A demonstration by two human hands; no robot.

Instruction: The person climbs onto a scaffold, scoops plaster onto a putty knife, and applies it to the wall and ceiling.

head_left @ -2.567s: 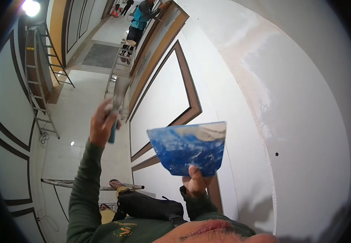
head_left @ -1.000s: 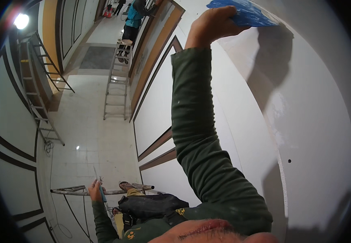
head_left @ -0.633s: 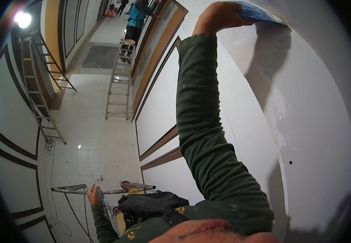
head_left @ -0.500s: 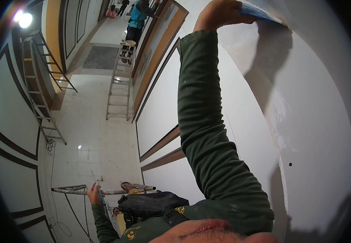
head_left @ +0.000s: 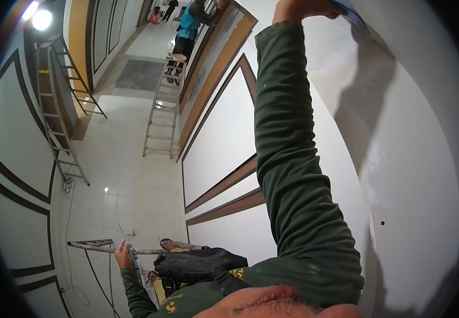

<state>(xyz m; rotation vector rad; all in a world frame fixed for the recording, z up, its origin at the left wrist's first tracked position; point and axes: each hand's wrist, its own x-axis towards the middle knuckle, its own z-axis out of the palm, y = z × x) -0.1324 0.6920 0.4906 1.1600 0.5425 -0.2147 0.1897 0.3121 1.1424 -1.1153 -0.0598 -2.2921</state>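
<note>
My right hand [head_left: 305, 9] is stretched up to the top of the view, its fingers partly cut off by the frame edge. It grips a flat blue spreader [head_left: 350, 12] against the white wall [head_left: 420, 143]. A smooth, damp-looking band of filler [head_left: 368, 172] runs down that wall, with my arm's shadow across part of it. Low on the left, my left hand [head_left: 124, 255] is closed around the blue handle [head_left: 133, 261] of a thin-bladed putty knife [head_left: 121, 231], its blade pointing up. That hand is beside the top bar of a paint-spattered metal stand [head_left: 90, 244].
A black bag [head_left: 200, 267] hangs at my front. Two stepladders stand in the corridor, one at the left wall [head_left: 54, 122] and one farther along [head_left: 160, 111], near a co-worker in a blue vest [head_left: 188, 24]. A loose cable [head_left: 68, 185] lies along the left wall.
My right hand and the spreader have shifted up and to the right, partly leaving the frame. The whole view has tilted slightly. My left hand keeps its grip at nearly the same place.
</note>
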